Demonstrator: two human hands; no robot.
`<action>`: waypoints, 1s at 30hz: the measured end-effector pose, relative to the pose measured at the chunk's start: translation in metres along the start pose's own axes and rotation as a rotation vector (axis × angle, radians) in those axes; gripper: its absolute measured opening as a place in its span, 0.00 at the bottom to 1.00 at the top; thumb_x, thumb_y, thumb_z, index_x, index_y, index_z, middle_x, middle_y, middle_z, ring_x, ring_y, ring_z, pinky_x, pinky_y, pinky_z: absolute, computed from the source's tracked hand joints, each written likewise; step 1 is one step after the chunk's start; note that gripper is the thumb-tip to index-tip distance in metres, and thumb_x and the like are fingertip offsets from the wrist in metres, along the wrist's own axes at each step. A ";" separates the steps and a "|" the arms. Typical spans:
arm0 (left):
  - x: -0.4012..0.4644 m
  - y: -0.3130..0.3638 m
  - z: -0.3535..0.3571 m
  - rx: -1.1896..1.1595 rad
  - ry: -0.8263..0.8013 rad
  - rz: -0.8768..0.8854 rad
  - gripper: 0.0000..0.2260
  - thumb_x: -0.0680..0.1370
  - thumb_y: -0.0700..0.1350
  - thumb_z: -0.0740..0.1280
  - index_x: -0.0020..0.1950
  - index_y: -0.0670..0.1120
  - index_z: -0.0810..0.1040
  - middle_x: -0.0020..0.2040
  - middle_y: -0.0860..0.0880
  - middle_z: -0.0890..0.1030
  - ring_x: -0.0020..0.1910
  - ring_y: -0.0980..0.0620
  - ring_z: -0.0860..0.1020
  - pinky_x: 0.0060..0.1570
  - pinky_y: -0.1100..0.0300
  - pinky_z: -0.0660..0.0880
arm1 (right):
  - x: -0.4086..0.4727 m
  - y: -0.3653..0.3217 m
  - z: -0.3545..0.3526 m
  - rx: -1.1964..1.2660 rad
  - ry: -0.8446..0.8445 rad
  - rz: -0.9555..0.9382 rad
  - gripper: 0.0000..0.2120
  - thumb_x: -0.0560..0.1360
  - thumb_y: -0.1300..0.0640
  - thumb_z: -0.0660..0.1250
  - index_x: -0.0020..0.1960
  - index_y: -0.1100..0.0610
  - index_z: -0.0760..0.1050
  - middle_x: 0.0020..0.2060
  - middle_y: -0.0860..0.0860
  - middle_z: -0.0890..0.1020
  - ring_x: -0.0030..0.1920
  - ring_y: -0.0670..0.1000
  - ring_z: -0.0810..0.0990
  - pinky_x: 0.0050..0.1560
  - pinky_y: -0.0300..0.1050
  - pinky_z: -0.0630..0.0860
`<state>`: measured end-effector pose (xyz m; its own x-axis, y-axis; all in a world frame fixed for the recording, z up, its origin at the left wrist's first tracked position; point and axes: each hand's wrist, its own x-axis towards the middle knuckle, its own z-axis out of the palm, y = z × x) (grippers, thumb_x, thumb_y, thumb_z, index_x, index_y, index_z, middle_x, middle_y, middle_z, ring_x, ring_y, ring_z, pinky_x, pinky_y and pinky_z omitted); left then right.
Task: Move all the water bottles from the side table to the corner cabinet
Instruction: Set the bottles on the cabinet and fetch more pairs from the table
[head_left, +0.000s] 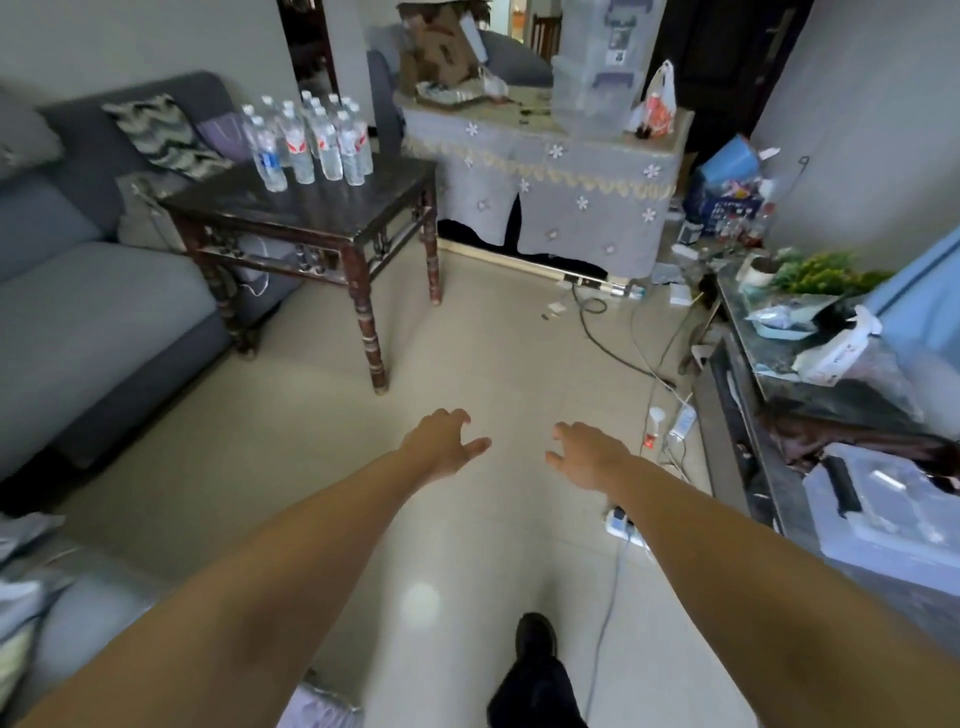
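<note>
Hands (519, 452) empty, water bottles (311, 140) upright on side table (332, 218)

You see clear glossy plastic water bottles (311, 140) on a dark polished wooden table (332, 208); the floor (467, 353) is smooth, shiny tile.

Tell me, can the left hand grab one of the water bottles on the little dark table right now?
Probably not yet. The left hand is open over bare floor, and the water bottles stand on the side table well ahead of it. Nothing blocks the path, though, so stepping closer should do it.
</note>
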<state>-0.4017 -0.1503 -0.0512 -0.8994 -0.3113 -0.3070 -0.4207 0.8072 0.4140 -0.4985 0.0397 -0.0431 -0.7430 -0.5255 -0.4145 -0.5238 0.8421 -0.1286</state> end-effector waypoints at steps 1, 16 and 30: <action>0.012 -0.009 -0.009 0.001 0.006 -0.016 0.26 0.79 0.59 0.61 0.71 0.46 0.68 0.69 0.42 0.70 0.68 0.43 0.70 0.65 0.51 0.68 | 0.018 -0.006 -0.005 -0.001 -0.003 -0.010 0.23 0.82 0.47 0.55 0.72 0.58 0.64 0.67 0.58 0.72 0.66 0.59 0.73 0.65 0.56 0.71; 0.237 -0.091 -0.171 -0.077 0.179 -0.224 0.22 0.79 0.57 0.63 0.67 0.45 0.73 0.66 0.41 0.74 0.63 0.42 0.74 0.60 0.54 0.70 | 0.314 -0.074 -0.138 0.022 -0.022 -0.146 0.24 0.81 0.47 0.56 0.73 0.59 0.63 0.69 0.59 0.70 0.69 0.60 0.70 0.68 0.53 0.69; 0.500 -0.191 -0.291 -0.060 0.180 -0.289 0.24 0.79 0.57 0.62 0.69 0.44 0.69 0.65 0.41 0.75 0.62 0.42 0.75 0.62 0.49 0.73 | 0.604 -0.154 -0.253 0.030 -0.018 -0.275 0.26 0.82 0.48 0.56 0.76 0.58 0.60 0.73 0.58 0.67 0.71 0.58 0.68 0.70 0.50 0.65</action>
<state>-0.8061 -0.6059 -0.0343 -0.7460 -0.6107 -0.2656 -0.6629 0.6432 0.3832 -0.9716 -0.4381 -0.0460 -0.5670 -0.7325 -0.3766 -0.6917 0.6717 -0.2651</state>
